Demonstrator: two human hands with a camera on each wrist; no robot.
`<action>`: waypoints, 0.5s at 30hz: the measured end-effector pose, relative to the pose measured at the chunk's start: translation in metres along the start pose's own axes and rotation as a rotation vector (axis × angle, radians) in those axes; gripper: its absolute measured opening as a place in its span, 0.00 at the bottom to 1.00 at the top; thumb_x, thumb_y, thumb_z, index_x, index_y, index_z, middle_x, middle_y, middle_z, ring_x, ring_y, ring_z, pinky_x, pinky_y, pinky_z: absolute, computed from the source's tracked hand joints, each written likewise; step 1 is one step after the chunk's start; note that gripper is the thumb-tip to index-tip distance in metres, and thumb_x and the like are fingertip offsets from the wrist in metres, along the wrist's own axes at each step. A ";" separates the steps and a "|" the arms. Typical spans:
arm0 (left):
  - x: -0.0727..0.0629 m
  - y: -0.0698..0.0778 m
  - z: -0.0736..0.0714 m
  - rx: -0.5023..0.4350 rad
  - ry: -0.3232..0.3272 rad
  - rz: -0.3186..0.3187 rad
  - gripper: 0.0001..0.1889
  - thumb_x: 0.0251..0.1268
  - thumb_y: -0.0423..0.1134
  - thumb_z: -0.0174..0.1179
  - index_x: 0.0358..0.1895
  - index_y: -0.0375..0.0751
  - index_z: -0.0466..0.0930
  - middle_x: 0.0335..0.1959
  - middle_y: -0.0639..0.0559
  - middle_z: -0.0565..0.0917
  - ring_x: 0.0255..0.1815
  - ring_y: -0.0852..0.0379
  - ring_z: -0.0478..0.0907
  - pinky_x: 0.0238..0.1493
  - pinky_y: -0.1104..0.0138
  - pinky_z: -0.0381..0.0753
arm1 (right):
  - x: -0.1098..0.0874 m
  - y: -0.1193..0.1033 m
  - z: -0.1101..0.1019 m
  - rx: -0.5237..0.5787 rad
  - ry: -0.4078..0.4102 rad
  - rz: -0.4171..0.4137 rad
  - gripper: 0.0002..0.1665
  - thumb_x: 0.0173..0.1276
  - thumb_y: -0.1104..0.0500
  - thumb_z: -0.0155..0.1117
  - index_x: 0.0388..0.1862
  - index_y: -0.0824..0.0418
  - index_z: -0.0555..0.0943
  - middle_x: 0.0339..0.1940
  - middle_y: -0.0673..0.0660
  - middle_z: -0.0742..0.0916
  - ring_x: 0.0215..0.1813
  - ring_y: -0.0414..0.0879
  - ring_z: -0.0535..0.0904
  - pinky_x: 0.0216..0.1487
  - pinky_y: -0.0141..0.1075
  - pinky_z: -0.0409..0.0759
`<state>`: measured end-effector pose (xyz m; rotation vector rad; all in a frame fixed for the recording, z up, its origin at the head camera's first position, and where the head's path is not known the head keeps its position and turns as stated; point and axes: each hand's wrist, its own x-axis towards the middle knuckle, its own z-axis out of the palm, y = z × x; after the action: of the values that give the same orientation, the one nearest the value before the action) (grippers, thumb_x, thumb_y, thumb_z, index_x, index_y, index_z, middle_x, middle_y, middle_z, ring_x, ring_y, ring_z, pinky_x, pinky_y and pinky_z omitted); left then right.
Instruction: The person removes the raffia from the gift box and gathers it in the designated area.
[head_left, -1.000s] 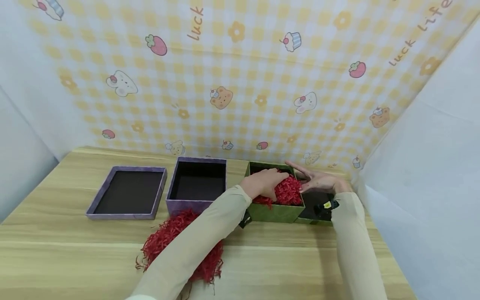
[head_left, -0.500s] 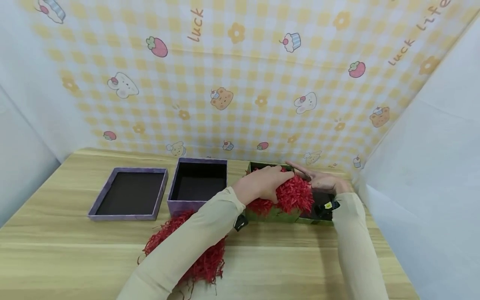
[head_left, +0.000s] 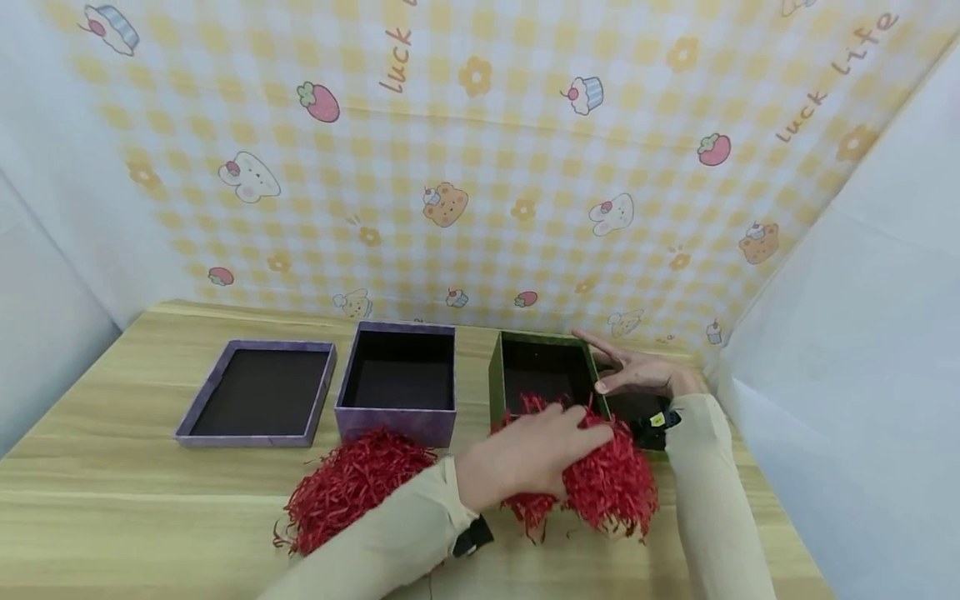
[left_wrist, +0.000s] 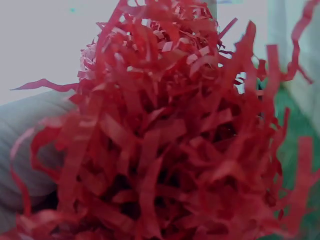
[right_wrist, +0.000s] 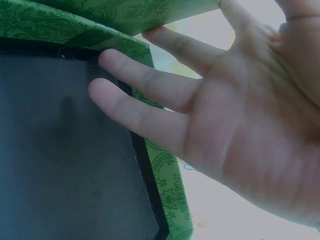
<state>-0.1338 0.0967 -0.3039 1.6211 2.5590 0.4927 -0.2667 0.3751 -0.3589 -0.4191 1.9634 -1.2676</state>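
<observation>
My left hand [head_left: 525, 457] grips a bundle of red shredded paper [head_left: 611, 483] in front of the green box [head_left: 497, 379]. Loose strands hang down from it, and the paper [left_wrist: 160, 130] fills most of the left wrist view, hiding the fingers there. Black lining shows inside the green box. My right hand [head_left: 639, 373] rests at the box's right side, its thumb at the rim and its fingers spread. In the right wrist view those fingers look straight, two of them reaching over the green lid [right_wrist: 167, 185], one tip at the box wall [right_wrist: 165, 12].
A purple box [head_left: 397, 425] stands left of the green one, with its purple lid [head_left: 247, 439] lying farther left. More red shredded paper [head_left: 352, 479] is piled in front of the purple box, partly behind the left sleeve [head_left: 390, 533]. A patterned cloth [head_left: 480, 150] hangs behind the table.
My left hand has lifted the red shredded paper out of the green box and brought it forward over the front wall. The right hand has stayed nearly still.
</observation>
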 end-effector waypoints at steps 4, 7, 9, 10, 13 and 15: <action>-0.009 0.012 0.016 -0.023 0.011 -0.016 0.34 0.45 0.50 0.73 0.58 0.55 0.69 0.49 0.51 0.74 0.46 0.52 0.74 0.37 0.65 0.79 | -0.001 -0.001 0.001 -0.016 -0.003 -0.010 0.55 0.65 0.65 0.61 0.75 0.36 0.37 0.74 0.57 0.35 0.73 0.57 0.30 0.61 0.56 0.62; -0.014 0.014 0.029 -0.050 0.007 -0.037 0.35 0.44 0.51 0.73 0.59 0.55 0.69 0.48 0.51 0.74 0.46 0.53 0.74 0.36 0.66 0.79 | -0.001 -0.001 0.001 -0.020 -0.006 -0.015 0.55 0.65 0.65 0.60 0.75 0.34 0.38 0.74 0.57 0.35 0.73 0.58 0.32 0.60 0.56 0.63; -0.016 0.015 0.039 -0.077 -0.011 -0.047 0.36 0.43 0.50 0.74 0.59 0.55 0.68 0.48 0.51 0.74 0.47 0.53 0.74 0.37 0.65 0.78 | 0.000 -0.001 0.001 -0.019 -0.010 -0.016 0.54 0.65 0.65 0.60 0.74 0.33 0.38 0.74 0.57 0.35 0.73 0.57 0.31 0.60 0.56 0.63; -0.017 0.015 0.044 -0.094 -0.022 -0.053 0.36 0.43 0.51 0.74 0.60 0.55 0.68 0.48 0.51 0.74 0.48 0.54 0.74 0.38 0.66 0.78 | 0.000 0.000 0.001 -0.015 -0.014 -0.016 0.54 0.65 0.65 0.60 0.74 0.33 0.38 0.74 0.57 0.34 0.73 0.57 0.31 0.60 0.56 0.63; -0.019 0.018 0.057 -0.112 -0.068 -0.085 0.38 0.42 0.51 0.74 0.62 0.56 0.67 0.50 0.51 0.74 0.50 0.55 0.73 0.40 0.65 0.78 | 0.001 0.001 0.001 -0.009 -0.022 -0.015 0.55 0.65 0.65 0.60 0.74 0.33 0.38 0.74 0.57 0.34 0.73 0.57 0.30 0.61 0.57 0.62; -0.018 0.018 0.065 -0.110 -0.090 -0.121 0.40 0.42 0.51 0.74 0.63 0.57 0.67 0.52 0.51 0.74 0.51 0.53 0.73 0.40 0.64 0.78 | 0.002 0.002 0.001 -0.009 -0.033 -0.018 0.55 0.66 0.65 0.59 0.75 0.34 0.37 0.74 0.58 0.33 0.73 0.57 0.29 0.61 0.58 0.61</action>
<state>-0.0949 0.1024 -0.3613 1.4100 2.4982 0.5272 -0.2671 0.3743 -0.3612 -0.4598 1.9422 -1.2558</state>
